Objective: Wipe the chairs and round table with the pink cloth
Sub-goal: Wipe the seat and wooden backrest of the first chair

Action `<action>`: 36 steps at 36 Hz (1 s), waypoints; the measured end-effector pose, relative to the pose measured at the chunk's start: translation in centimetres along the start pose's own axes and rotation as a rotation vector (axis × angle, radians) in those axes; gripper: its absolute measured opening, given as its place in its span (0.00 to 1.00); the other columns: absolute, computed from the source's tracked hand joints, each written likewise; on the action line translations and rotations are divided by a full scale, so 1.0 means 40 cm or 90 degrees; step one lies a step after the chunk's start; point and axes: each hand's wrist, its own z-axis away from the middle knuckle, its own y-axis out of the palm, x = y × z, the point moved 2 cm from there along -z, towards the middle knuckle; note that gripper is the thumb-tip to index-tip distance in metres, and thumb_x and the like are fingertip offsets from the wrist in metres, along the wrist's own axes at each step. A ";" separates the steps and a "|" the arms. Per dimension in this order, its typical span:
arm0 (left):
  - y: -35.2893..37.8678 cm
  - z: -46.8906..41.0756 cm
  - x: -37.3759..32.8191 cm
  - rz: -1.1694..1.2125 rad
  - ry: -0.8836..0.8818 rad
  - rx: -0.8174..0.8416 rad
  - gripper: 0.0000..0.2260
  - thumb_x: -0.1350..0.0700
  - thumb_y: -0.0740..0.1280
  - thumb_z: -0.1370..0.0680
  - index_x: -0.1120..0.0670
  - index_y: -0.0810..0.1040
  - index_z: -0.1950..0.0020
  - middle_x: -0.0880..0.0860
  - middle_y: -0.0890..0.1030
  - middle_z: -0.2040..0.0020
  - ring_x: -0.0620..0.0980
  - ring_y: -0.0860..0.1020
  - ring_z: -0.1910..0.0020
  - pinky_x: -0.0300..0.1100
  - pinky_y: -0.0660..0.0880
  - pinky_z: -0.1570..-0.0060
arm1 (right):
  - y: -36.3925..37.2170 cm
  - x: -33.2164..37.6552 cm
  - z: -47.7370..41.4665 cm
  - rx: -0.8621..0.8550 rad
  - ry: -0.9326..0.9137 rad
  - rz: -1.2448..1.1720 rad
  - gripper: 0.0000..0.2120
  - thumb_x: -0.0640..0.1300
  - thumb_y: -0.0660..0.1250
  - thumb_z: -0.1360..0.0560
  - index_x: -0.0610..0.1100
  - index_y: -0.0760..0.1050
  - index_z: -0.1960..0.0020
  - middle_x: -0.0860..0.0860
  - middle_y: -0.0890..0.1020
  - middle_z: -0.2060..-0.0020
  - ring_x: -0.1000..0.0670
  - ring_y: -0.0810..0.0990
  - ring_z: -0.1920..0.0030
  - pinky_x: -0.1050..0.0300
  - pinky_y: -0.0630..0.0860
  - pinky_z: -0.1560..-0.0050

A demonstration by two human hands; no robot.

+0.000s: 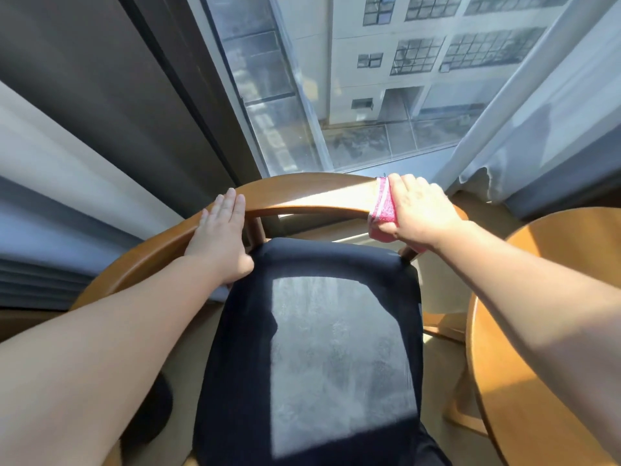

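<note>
A wooden chair with a curved backrest rail (302, 193) and a dark cushioned seat (322, 348) stands before me. My right hand (420, 210) grips the pink cloth (381, 213), which is wrapped over the right end of the rail. My left hand (221, 230) lies flat with straight fingers on the left part of the rail. The round wooden table (551, 331) is at the right edge, partly cut off.
A large window (369, 79) rises right behind the chair, with a dark frame post (188, 79) to its left. A white sheer curtain (537, 129) hangs at the right. Grey curtains hang at the left. Part of another wooden chair (447, 327) shows beside the table.
</note>
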 end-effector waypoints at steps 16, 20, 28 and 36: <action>0.001 -0.046 -0.358 -0.009 0.239 -0.026 0.42 0.56 0.63 0.31 0.51 0.41 0.23 0.53 0.41 0.22 0.53 0.41 0.24 0.55 0.41 0.27 | 0.014 0.000 -0.002 -0.021 0.003 -0.008 0.37 0.65 0.66 0.31 0.41 0.63 0.33 0.43 0.74 0.46 0.40 0.74 0.47 0.45 0.69 0.49; 0.008 -0.058 -0.371 0.006 0.223 -0.015 0.44 0.58 0.63 0.32 0.49 0.41 0.23 0.50 0.40 0.22 0.53 0.39 0.25 0.56 0.38 0.29 | 0.019 -0.002 0.000 -0.022 0.004 -0.024 0.37 0.63 0.68 0.31 0.42 0.63 0.32 0.43 0.74 0.45 0.40 0.74 0.46 0.45 0.69 0.48; 0.008 -0.053 -0.369 0.008 0.216 -0.008 0.45 0.58 0.64 0.33 0.48 0.40 0.23 0.50 0.39 0.23 0.53 0.38 0.25 0.57 0.37 0.29 | 0.012 -0.036 0.032 0.000 0.032 -0.030 0.38 0.63 0.68 0.31 0.42 0.61 0.31 0.43 0.74 0.44 0.41 0.74 0.46 0.44 0.69 0.47; 0.006 -0.051 -0.363 0.014 0.214 -0.008 0.45 0.59 0.64 0.34 0.48 0.40 0.23 0.49 0.39 0.23 0.52 0.38 0.25 0.57 0.37 0.29 | 0.010 -0.091 0.096 0.025 0.092 -0.052 0.36 0.64 0.68 0.30 0.41 0.63 0.34 0.43 0.74 0.46 0.41 0.75 0.48 0.45 0.72 0.49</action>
